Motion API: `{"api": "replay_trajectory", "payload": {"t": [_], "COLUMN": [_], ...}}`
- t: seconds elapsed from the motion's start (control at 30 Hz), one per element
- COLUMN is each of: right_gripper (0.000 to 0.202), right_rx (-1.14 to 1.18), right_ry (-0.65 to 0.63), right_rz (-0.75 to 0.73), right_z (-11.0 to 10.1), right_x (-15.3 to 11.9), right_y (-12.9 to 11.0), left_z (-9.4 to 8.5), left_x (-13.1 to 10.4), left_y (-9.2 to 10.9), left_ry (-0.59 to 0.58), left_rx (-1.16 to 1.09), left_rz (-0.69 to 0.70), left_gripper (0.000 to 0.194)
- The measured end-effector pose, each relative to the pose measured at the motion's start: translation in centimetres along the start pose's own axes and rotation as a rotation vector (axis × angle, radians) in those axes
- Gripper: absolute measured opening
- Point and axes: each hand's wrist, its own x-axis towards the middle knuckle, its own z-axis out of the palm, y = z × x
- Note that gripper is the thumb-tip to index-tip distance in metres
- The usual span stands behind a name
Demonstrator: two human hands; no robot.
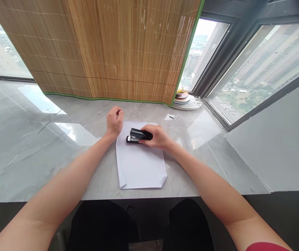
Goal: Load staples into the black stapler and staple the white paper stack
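A black stapler (139,134) is in the grip of my right hand (157,136), its jaws pointing left over the white paper (141,167). The fingers wrap its rear end from above and below. My left hand (114,120) is raised by the paper's upper left corner, fingers curled in a pinch; whatever they hold, if anything, is too small to make out. The paper lies flat near the counter's front edge, with its two lower corners folded.
The grey tiled counter (60,153) runs under a hanging bamboo blind (112,52). A stack of plates (187,102) stands by the window corner. A small white piece with staples (171,117) lies behind the paper. A white wall (277,146) borders the right side.
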Motion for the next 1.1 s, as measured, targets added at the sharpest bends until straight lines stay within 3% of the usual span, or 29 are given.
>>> {"api": "replay_trajectory", "payload": {"t": [0.17, 0.5, 0.67, 0.9, 1.1], "right_gripper": [0.02, 0.017, 0.021, 0.025, 0.044], "right_rx": [-0.055, -0.06, -0.105, -0.162, -0.024], "right_ry": [-0.137, -0.189, -0.221, -0.068, -0.129], "right_rz": [-0.021, 0.016, 0.088, 0.336, 0.375], "right_z": [0.1, -1.0, -4.3, -9.3, -11.1], "right_x": [0.1, -0.2, -2.9, -9.9, -9.9], "right_y": [-0.5, 0.5, 2.4, 5.5, 5.6], "left_z": [0.2, 0.3, 0.4, 0.3, 0.3], "left_x": [0.1, 0.5, 0.5, 0.4, 0.3], "left_y": [-0.2, -1.7, -2.1, -1.5, -1.4], "left_ry": [-0.006, -0.009, -0.018, -0.078, -0.085], "left_rx": [-0.08, -0.192, -0.257, -0.214, -0.201], "left_rz": [-0.063, -0.197, -0.262, -0.282, -0.266], "left_gripper": [0.019, 0.021, 0.021, 0.02, 0.018]}}
